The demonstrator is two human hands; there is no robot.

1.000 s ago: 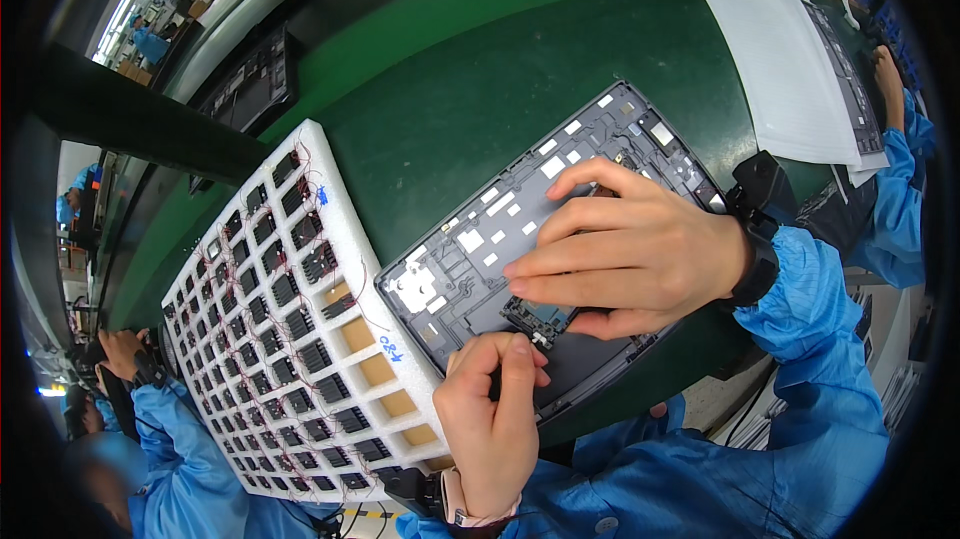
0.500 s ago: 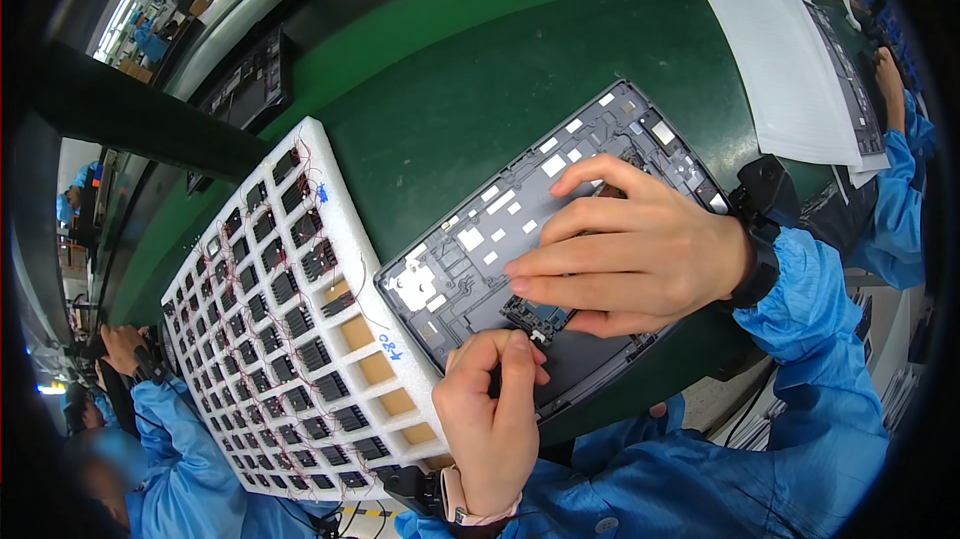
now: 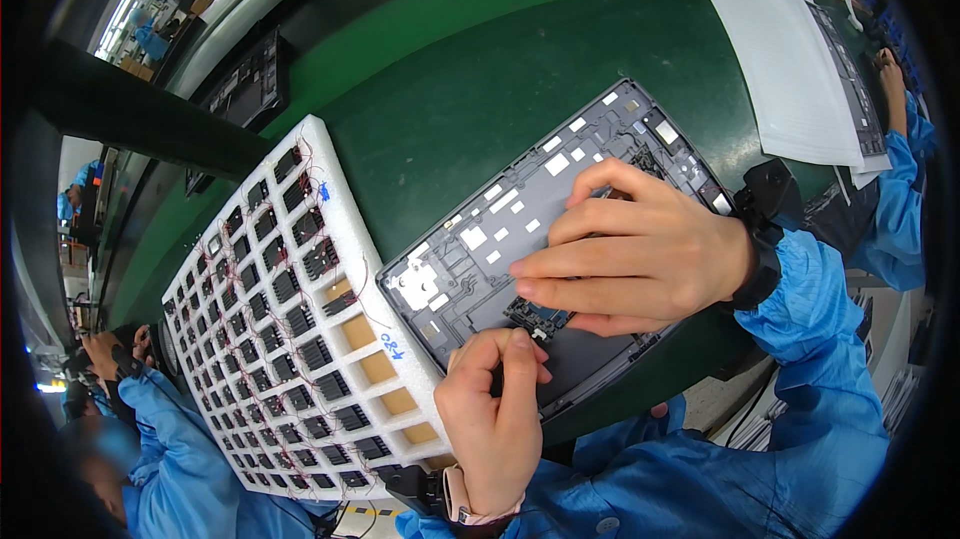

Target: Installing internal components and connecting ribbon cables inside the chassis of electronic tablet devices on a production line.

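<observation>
A grey laptop bottom case (image 3: 520, 209) lies open side up on the green table, with white stickers on its inner face. My right hand (image 3: 640, 249) rests flat across it, fingers stretched to the left, holding it down. My left hand (image 3: 495, 409) is at the case's near edge, its fingertips pinched on a small black part (image 3: 535, 317) that sits in the case. A black wrist strap shows on each of my wrists.
A white foam tray (image 3: 300, 329) with many cells of small black wired parts lies left of the case; several near cells are bare. White paper (image 3: 780, 59) and a dark keyboard part sit far right. Other people in blue sleeves work at the left and right edges.
</observation>
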